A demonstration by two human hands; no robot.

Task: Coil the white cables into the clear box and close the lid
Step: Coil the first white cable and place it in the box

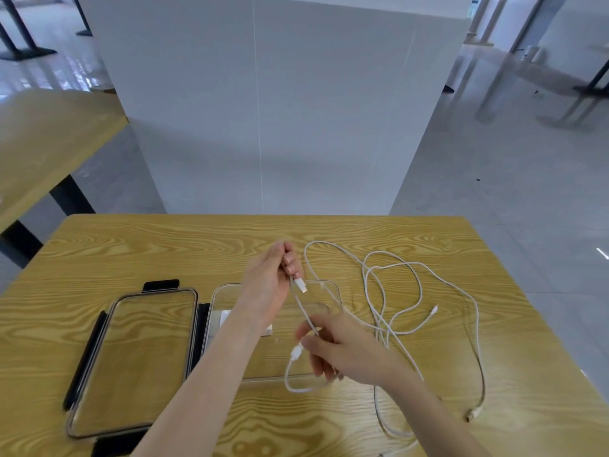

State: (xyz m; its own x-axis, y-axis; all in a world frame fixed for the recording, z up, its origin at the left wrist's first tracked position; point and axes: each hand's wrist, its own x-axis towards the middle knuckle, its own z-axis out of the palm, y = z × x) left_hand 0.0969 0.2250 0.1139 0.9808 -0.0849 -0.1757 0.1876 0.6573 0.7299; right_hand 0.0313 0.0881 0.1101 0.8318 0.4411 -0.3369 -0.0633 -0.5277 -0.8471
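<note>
- The white cables [392, 311] are mostly sprawled in crossing loops over the right half of the wooden table [164, 245]. One strand runs back over the clear box [333, 291], which sits near the middle toward the front edge.
- Biggest risk, I'd say: those loops overlap each other, so if you start winding fast they'll likely cinch into a knot instead of feeding cleanly.
- The far connector [472, 416] lies near the front right corner. Pull hard and it could drag off the edge or whip around.
- Springy cable tends to pop back out of a shallow box, so a loose coil could get caught under the lid [131, 361], which lies open and flat just left of the box.
- Your left hand [268, 285] is raised over the box's back edge, palm turned toward you, thumb and fingers pinching the strand just above a white plug [300, 286].
- Your right hand [342, 349] hovers over the box's front right part, fingers curled down, pinching the cable beside a second plug [296, 352], with a small loop hanging below toward the front rim.
</note>
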